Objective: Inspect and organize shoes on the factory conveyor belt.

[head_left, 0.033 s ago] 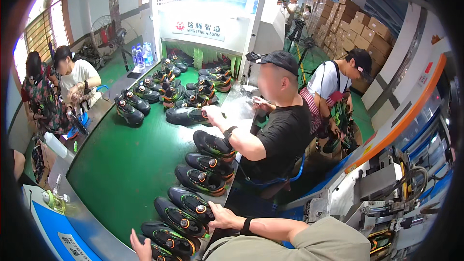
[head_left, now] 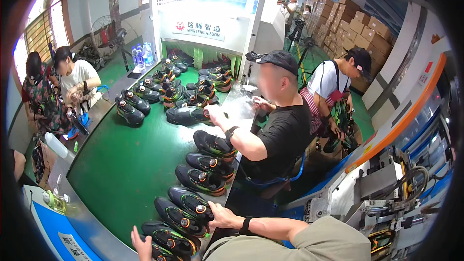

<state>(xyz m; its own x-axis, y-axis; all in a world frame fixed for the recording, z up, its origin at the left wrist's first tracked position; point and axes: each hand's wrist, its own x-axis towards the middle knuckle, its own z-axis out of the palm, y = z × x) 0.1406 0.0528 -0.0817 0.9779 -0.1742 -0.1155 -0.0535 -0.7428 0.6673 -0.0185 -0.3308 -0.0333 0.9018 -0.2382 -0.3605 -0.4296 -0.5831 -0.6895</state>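
The nearest shoes (head_left: pixel 181 220) lie in a tight row on the green belt (head_left: pixel 121 174), at about six o'clock in the view, black with green trim and a round orange dial on top. The person's right hand (head_left: pixel 223 215) rests on the edge of the belt just beside the shoe at the row's right end, fingers spread and flat, gripping nothing; a dark band circles that wrist. The left hand (head_left: pixel 141 245) comes up at the lower edge, at about seven o'clock, touching the side of the lowest shoe, its fingers loosely open; whether it grips the shoe cannot be told.

Up the belt toward one o'clock from these lie three more shoes (head_left: pixel 208 164) along the right edge. Beside them sits a worker in a black shirt and cap (head_left: pixel 282 135), one arm stretched out over a shoe at the belt's middle. Farther on, at twelve o'clock, a cluster of shoes (head_left: pixel 186 87) crowds the mouth of a white machine (head_left: pixel 203 31). At nine o'clock a worker in a white shirt (head_left: pixel 77 84) sits by the belt's left edge. At three o'clock a worker in an apron (head_left: pixel 338 92) stands holding a shoe.
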